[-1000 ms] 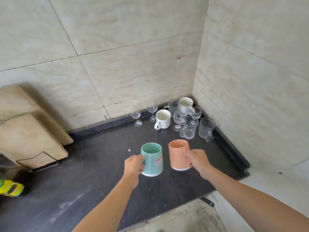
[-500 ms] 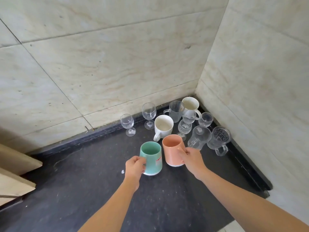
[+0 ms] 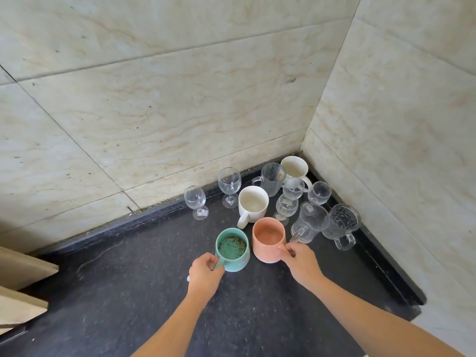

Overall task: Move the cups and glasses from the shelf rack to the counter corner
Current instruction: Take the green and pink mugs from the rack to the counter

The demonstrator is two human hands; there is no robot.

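Left hand [image 3: 204,273] grips the green mug [image 3: 232,249], right hand [image 3: 301,264] the orange mug [image 3: 268,239]. Pushing further risks knocking the glass jug [image 3: 307,224]

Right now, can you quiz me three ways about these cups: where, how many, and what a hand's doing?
1. Where is the peach mug from the teal mug? A) left B) right C) inside it
2. How many white mugs? A) one B) five C) two
3. The left hand: A) grips the teal mug's handle B) lies flat C) holds a wineglass
Answers: 1 B, it stands on the teal mug's right; 2 C, one in front, one in the corner; 3 A, its fingers curl round the handle.
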